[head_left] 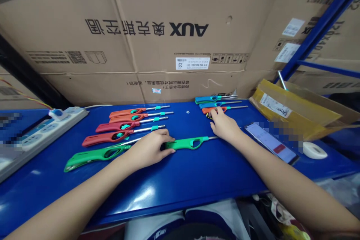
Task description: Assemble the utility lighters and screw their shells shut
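My left hand (152, 146) pinches the handle end of a green long-necked lighter (182, 144), which lies near the middle of the blue table. Its metal neck points right and passes behind my right hand (223, 123). That hand is closed, its fingertips around a small yellow-and-black piece (208, 115), mostly hidden, beside an orange lighter (209, 110). Behind the orange one lie a blue lighter (206, 104) and a teal-green lighter (205, 99). To the left, several orange and red lighters (108, 138) lie in a row, with another green lighter (92, 157) nearest me.
A phone (271, 142) lies right of my right forearm, beside a white oval object (315, 150). Behind it stands a yellow-taped carton piece (292, 108). A white power strip (47, 135) runs along the left. A large cardboard sheet (140, 60) walls off the back of the blue table (174, 183).
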`<state>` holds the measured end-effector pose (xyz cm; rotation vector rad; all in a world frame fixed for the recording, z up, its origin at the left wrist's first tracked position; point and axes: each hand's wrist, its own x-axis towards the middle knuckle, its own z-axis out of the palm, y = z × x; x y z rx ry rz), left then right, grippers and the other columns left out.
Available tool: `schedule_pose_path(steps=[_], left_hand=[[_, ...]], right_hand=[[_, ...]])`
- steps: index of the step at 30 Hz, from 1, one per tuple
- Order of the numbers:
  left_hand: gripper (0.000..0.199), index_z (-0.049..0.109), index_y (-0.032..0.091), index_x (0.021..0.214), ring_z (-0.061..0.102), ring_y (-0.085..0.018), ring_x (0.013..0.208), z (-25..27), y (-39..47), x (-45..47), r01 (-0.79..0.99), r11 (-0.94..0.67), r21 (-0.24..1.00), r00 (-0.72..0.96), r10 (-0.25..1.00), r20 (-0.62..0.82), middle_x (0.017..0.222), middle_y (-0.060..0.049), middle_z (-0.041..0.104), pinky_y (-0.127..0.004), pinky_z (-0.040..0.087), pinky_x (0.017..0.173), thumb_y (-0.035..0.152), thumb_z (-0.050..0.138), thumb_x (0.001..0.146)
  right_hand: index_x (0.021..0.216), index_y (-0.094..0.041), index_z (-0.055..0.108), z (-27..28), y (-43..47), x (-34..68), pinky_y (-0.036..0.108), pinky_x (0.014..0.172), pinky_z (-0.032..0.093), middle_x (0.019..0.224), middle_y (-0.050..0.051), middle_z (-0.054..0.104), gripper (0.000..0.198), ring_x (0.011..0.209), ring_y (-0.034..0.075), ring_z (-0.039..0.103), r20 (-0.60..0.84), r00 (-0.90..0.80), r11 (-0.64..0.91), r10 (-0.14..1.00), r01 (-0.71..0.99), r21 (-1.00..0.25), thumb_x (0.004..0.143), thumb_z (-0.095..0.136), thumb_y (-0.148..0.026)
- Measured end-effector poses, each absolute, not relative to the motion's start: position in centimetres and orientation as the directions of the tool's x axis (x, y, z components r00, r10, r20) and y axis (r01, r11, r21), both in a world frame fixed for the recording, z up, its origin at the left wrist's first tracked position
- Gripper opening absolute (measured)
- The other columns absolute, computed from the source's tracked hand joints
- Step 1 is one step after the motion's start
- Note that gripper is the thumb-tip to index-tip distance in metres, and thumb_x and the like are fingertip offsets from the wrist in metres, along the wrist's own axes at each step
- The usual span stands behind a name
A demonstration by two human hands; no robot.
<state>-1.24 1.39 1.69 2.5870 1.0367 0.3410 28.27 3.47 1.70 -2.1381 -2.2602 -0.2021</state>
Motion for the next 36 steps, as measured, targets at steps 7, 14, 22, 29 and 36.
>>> schedule_pose_path(steps=[7,14,22,29,36], left_hand=[[0.029,0.075,0.016,0.116,0.067,-0.021,0.083,1.6,0.5,-0.3,0.617,-0.713,0.333,0.723,0.680,0.118,0.098,-0.008,0.068,-0.030,0.052,0.075,0.031,0.072,0.091],[0.031,0.074,0.017,0.119,0.067,-0.023,0.089,0.8,-0.2,0.1,0.587,-0.726,0.358,0.714,0.673,0.193,0.100,-0.009,0.067,-0.033,0.054,0.082,0.031,0.067,0.092],[0.033,0.072,0.016,0.121,0.062,-0.013,0.071,-0.7,-0.4,0.9,0.510,-0.688,0.516,0.669,0.695,0.265,0.094,-0.005,0.064,-0.024,0.054,0.067,0.031,0.068,0.092],[0.022,0.076,0.019,0.108,0.061,-0.012,0.068,-0.5,-0.8,0.7,0.463,-0.648,0.605,0.670,0.703,0.240,0.091,-0.004,0.065,-0.023,0.053,0.064,0.026,0.068,0.089],[0.034,0.072,0.016,0.124,0.065,-0.017,0.083,-0.6,-1.0,0.8,0.450,-0.647,0.616,0.682,0.694,0.231,0.101,-0.007,0.066,-0.028,0.055,0.077,0.028,0.067,0.092]], right_hand=[[0.134,-0.012,0.046,1.5,3.4,28.0,0.034,0.064,0.053,0.137,0.023,0.052,0.039,0.098,0.030,0.071,0.110,-0.052,0.046,0.993,0.997,0.061,0.097,0.051,-0.024],[0.116,-0.012,0.057,2.6,2.1,26.8,0.033,0.063,0.052,0.120,0.021,0.065,0.022,0.087,0.028,0.074,0.091,-0.167,0.164,0.982,0.986,0.041,0.095,0.052,-0.015],[0.133,-0.016,0.051,2.6,-0.6,23.0,0.035,0.083,0.057,0.129,0.015,0.063,0.035,0.105,0.025,0.069,0.287,-0.483,0.528,0.827,0.843,-0.101,0.100,0.051,-0.027],[0.124,-0.021,0.062,-0.5,0.8,24.0,0.036,0.087,0.060,0.125,0.012,0.064,0.032,0.105,0.022,0.070,0.450,-0.570,0.715,0.687,0.641,-0.280,0.093,0.056,-0.016],[0.128,-0.024,0.066,-1.8,2.3,24.4,0.045,0.108,0.053,0.135,0.012,0.065,0.036,0.128,0.024,0.062,0.465,-0.554,0.723,0.691,0.519,-0.456,0.094,0.058,-0.014]])
